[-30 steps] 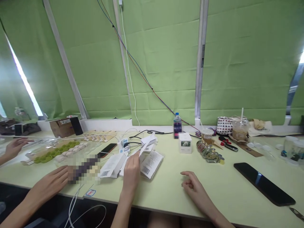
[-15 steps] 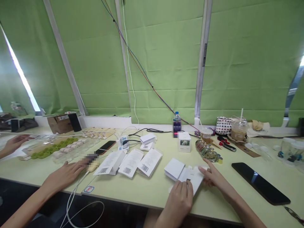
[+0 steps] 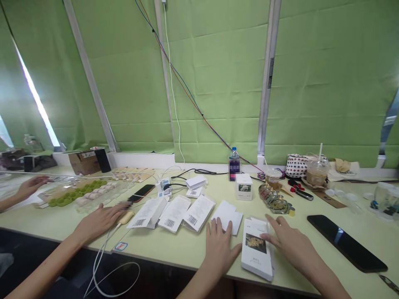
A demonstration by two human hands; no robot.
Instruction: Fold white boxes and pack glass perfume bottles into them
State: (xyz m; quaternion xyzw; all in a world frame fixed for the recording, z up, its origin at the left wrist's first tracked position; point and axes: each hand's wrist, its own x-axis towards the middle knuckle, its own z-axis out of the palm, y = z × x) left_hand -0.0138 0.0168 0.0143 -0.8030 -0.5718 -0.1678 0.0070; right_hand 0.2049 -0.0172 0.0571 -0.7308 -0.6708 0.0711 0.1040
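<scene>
Person at the bench, two own hands in frame. Left hand (image 3: pixel 220 246), lower centre: bare; palm broad, fingers (image 3: pixel 213 226) slim, tapering to rounded tips. Left wrist (image 3: pixel 209 269) bare, narrower than the palm. Left forearm (image 3: pixel 198 286) bare down to the bottom edge of frame. Right hand (image 3: pixel 288 237), right of centre: bare, similar slender build, thumb slim and tapered. Right wrist (image 3: pixel 308 258) bare; right forearm (image 3: pixel 327 282) bare to the bottom edge, widening away from the wrist. Nails too small to describe. Lower centre, between forearms: dark; legs and clothing cannot be made out.
</scene>
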